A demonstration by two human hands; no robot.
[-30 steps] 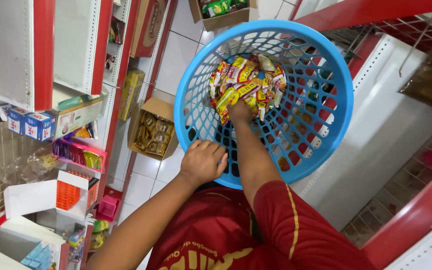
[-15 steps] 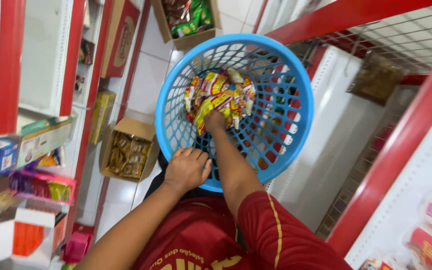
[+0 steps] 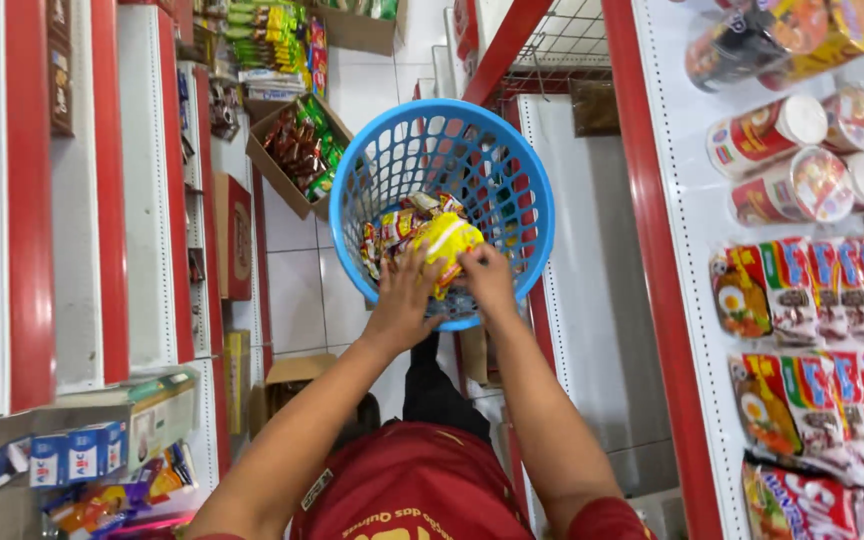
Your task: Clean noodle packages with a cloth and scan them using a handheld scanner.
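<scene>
Both hands are inside a round blue plastic basket point(image 3: 512, 180) with a latticed wall, which sits low in a shop aisle between red-edged shelves. The left hand point(image 3: 404, 300) reaches over the near rim with its fingers spread and curled down onto a heap of yellow-and-red noodle packets point(image 3: 422, 232) at the bottom of the basket; its grip is closing on the heap, though whether it has any single packet pinched I cannot tell. The right hand point(image 3: 487, 278) lies just beside it, fingertips bent onto a bright yellow packet point(image 3: 449, 240) at the top of the heap, grip closed on that packet's near edge. The two hands are almost touching, with the yellow packet between them. To the right, a white pegboard shelf point(image 3: 687, 200) carries rows of noodle packets point(image 3: 812, 290) below and cup noodles point(image 3: 782, 160) lying on their sides above. To the left of the basket, an open cardboard box point(image 3: 292, 160) of small green and red sachets stands on the white tiled floor point(image 3: 292, 290). Small blue cartons point(image 3: 77, 460) sit on the left-hand shelf near the bottom of the view.
</scene>
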